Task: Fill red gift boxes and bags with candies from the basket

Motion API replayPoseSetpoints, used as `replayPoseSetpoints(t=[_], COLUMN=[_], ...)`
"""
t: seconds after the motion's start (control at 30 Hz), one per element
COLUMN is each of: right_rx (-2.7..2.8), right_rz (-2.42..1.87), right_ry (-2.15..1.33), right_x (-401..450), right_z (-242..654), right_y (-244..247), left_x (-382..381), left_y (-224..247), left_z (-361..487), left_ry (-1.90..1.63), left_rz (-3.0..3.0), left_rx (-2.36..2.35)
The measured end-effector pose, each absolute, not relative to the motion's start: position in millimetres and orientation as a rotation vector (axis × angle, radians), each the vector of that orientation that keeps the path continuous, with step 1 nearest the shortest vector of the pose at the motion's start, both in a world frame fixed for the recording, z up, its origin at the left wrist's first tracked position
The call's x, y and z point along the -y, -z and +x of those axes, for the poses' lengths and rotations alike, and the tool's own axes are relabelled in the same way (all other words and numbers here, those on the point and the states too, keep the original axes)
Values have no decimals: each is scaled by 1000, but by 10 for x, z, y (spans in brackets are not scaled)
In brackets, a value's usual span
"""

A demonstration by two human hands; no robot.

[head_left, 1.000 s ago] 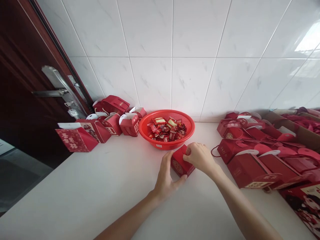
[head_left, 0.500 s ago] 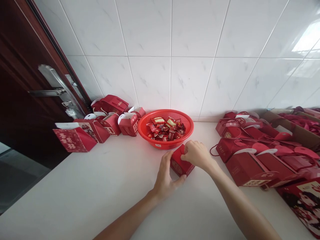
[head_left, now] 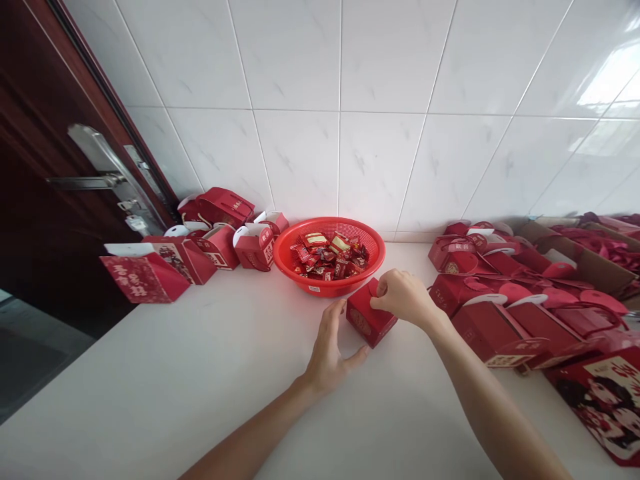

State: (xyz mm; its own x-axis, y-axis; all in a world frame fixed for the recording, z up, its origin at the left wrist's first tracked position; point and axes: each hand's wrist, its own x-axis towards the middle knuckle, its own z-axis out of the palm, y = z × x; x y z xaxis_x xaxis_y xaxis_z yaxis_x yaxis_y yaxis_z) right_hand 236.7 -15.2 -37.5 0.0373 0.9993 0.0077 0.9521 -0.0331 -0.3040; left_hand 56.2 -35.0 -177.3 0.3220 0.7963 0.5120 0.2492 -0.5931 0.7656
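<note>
A small red gift box (head_left: 369,321) with a round printed mark on its side stands on the white table, just in front of the candy basket. My right hand (head_left: 403,297) is closed at the box's top, its fingers curled against the upper panel; what they pinch there is partly hidden. Along the box's left side is my left hand (head_left: 330,350), thumb and fingers spread apart. Its fingertips are at the box's edge, and I cannot tell whether they touch. Wrapped candies (head_left: 330,257) fill the middle of the red plastic basket (head_left: 325,288).
Several red gift boxes (head_left: 250,248) stand at the left, near a dark door (head_left: 30,133) with a metal handle. More red boxes (head_left: 493,330) crowd the right side, with a cardboard carton (head_left: 595,250) behind them. A white tiled wall (head_left: 380,160) rises at the back.
The box and my right hand have shifted slightly to the right. My left hand's hold has loosened, and its thumb has come away from the box's front. The view has moved slightly.
</note>
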Motion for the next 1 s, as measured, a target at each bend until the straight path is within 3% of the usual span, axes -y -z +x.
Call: replayPoseSetpoints(t=[1.0], right_rx=[2156], right_rz=[-2096], right_ry=[-261], right_x=[85], right_z=[2325], right_y=[423], left_x=[315], left_y=[1794], left_z=[548], left_ry=[-1207], left_rz=[1941], left_rx=[-899])
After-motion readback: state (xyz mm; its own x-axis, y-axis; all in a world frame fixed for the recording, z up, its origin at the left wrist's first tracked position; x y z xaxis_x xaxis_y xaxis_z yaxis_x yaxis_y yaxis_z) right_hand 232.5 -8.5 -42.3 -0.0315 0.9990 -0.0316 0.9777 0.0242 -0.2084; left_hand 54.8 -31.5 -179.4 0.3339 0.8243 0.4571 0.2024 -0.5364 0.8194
